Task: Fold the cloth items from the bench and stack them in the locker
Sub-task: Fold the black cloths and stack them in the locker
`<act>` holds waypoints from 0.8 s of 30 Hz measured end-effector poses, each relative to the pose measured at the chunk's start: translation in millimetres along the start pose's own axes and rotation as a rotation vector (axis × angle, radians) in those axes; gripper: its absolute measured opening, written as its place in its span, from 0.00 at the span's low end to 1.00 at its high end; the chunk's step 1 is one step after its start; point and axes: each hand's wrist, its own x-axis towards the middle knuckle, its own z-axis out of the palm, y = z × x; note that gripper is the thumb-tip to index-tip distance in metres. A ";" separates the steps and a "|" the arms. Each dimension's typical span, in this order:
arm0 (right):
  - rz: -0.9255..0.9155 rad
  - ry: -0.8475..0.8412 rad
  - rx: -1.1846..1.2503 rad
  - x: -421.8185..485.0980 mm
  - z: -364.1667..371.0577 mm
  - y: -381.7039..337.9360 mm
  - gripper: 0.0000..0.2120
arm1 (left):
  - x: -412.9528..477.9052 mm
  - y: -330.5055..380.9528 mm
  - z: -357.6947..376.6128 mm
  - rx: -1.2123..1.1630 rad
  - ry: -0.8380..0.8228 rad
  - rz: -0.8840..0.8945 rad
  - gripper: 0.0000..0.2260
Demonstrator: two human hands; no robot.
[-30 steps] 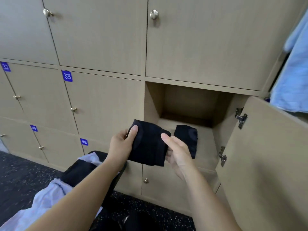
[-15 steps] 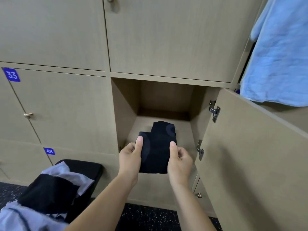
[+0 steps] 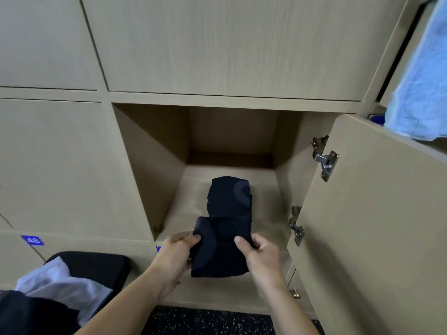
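One folded black cloth piece point(image 3: 229, 197) already lies mid-floor in the open wooden locker compartment point(image 3: 268, 187), back from its front edge. A second folded black cloth point(image 3: 220, 255) is held at that front edge, its far end overlapping the first from this angle (whether they touch I cannot tell). The left hand point(image 3: 175, 252) pinches its left side, thumb on top; the right hand point(image 3: 262, 255) grips its right side likewise. I judge this piece folded and about to be stacked. Left to do: a pale white cloth point(image 3: 63, 284) and a dark cloth point(image 3: 29, 315), heaped unfolded on the black padded bench point(image 3: 101, 264), short of its right end.
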 end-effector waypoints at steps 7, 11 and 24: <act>-0.139 0.026 -0.044 73.3 -11.8 -48.7 0.05 | 67.0 60.6 19.7 -0.008 -0.028 0.199 0.14; -0.113 0.054 -0.022 118.1 -7.5 -69.9 0.04 | 100.5 90.4 30.4 -0.029 -0.044 0.224 0.08; -0.034 0.090 0.049 179.2 6.8 -47.7 0.04 | 176.0 82.3 34.8 -0.038 -0.047 0.189 0.08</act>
